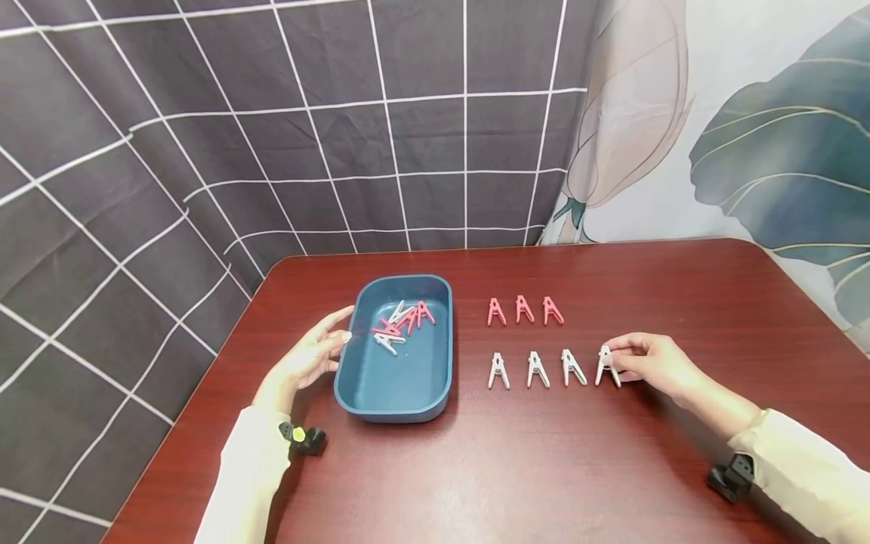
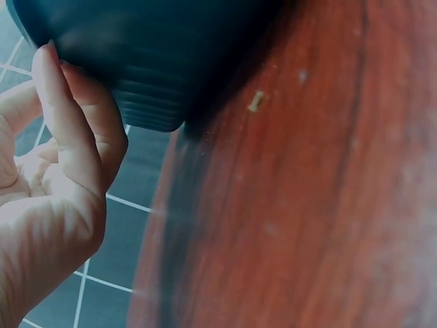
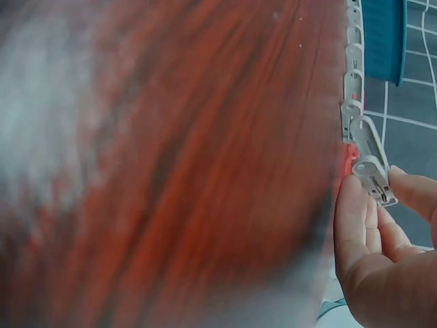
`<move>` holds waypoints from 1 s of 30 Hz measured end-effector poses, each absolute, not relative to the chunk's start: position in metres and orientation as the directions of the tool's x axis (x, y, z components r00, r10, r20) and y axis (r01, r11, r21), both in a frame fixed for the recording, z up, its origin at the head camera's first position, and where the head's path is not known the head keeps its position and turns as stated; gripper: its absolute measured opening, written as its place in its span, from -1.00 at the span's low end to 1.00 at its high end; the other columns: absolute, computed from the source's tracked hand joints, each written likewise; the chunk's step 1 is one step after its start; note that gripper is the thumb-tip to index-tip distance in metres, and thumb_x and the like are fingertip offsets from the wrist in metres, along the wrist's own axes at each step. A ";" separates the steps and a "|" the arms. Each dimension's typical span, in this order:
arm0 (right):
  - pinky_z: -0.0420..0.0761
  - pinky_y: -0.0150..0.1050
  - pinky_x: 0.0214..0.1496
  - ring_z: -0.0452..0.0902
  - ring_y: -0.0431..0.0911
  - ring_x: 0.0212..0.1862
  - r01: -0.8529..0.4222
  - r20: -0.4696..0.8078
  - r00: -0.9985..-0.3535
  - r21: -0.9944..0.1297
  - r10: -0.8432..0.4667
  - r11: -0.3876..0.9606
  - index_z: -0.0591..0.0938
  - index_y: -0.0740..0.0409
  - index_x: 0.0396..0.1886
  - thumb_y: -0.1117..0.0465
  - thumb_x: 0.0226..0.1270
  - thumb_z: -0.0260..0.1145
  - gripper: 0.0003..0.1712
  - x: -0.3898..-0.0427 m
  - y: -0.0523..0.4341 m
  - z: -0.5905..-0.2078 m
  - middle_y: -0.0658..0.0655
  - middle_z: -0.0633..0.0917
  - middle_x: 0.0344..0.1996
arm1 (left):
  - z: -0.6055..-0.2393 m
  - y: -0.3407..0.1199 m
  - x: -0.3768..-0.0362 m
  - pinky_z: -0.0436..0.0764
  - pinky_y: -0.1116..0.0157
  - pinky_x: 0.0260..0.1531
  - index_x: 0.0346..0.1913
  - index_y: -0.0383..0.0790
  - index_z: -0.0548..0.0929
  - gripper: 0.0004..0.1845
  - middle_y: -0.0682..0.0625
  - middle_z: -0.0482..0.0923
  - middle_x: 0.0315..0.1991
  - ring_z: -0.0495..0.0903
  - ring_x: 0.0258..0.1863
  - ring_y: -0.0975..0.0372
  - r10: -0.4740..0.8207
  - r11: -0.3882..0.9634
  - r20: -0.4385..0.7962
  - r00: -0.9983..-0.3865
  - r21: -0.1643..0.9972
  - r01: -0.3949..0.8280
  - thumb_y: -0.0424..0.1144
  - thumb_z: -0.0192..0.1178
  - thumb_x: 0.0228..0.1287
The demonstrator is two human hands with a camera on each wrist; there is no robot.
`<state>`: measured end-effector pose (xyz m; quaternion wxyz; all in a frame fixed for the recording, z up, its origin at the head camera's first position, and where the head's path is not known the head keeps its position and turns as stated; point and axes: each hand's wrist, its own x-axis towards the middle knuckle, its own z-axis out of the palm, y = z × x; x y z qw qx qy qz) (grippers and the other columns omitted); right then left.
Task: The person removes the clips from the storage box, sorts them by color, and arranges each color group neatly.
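My right hand [image 1: 655, 366] pinches a white clothespin [image 1: 605, 366] between thumb and fingers, at the right end of a row of white clothespins [image 1: 535, 369]. The same pinched clothespin [image 3: 373, 164] shows close up in the right wrist view. Behind that row, several red clothespins [image 1: 524, 309] lie in a line of their own. My left hand [image 1: 309, 355] holds the left side of a blue rectangular tub [image 1: 440, 404], its thumb at the rim. Inside the tub lies a small pile of red clothespins [image 1: 424, 312] and white clothespins [image 1: 389, 342].
The reddish-brown wooden table [image 1: 530, 468] carries everything. A dark curtain with a white grid [image 1: 421, 136] hangs behind it and along the left. A floral-patterned cloth [image 1: 748, 136] hangs at the back right.
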<state>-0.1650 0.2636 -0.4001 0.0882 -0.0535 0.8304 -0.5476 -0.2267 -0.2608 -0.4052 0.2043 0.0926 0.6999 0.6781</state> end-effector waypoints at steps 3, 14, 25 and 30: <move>0.66 -0.31 -0.32 0.62 -0.29 -0.41 0.027 -0.112 -0.974 -0.919 -0.196 0.392 0.48 0.62 -0.02 0.32 0.26 0.27 -0.57 -0.166 0.267 -0.402 -0.07 0.70 -0.45 | -0.401 -0.258 -0.225 0.67 0.15 -0.25 0.50 -0.13 -0.07 -0.37 -0.35 0.34 0.19 0.64 -0.05 0.18 0.412 0.042 -0.158 -0.897 0.987 -0.155 -0.43 -0.17 0.47; 0.67 -0.31 -0.30 0.63 -0.29 -0.39 0.059 -0.150 -0.968 -0.916 -0.203 0.397 0.46 0.65 0.01 0.32 0.28 0.23 -0.55 -0.174 0.268 -0.407 0.01 0.71 -0.39 | -0.385 -0.253 -0.216 0.67 0.17 -0.26 0.50 -0.18 -0.10 -0.36 -0.36 0.33 0.17 0.63 -0.05 0.17 0.421 0.025 -0.163 -0.892 0.985 -0.169 -0.42 -0.14 0.46; 0.66 -0.33 -0.32 0.61 -0.31 -0.41 0.032 -0.143 -0.970 -0.876 -0.196 0.481 0.49 0.65 -0.03 0.31 0.27 0.24 -0.57 -0.173 0.265 -0.404 0.12 0.71 -0.37 | -0.387 -0.252 -0.217 0.66 0.18 -0.26 0.50 -0.18 -0.10 -0.36 -0.29 0.38 0.14 0.62 -0.04 0.18 0.426 0.014 -0.159 -0.891 0.985 -0.170 -0.43 -0.15 0.46; 0.65 -0.34 -0.32 0.62 -0.29 -0.41 0.023 -0.143 -0.970 -0.856 -0.194 0.516 0.50 0.63 -0.04 0.30 0.29 0.24 -0.58 -0.175 0.264 -0.404 0.18 0.72 -0.34 | -0.387 -0.253 -0.217 0.67 0.19 -0.27 0.50 -0.17 -0.10 -0.36 -0.34 0.30 0.21 0.62 -0.02 0.18 0.427 0.008 -0.161 -0.890 0.985 -0.175 -0.43 -0.16 0.47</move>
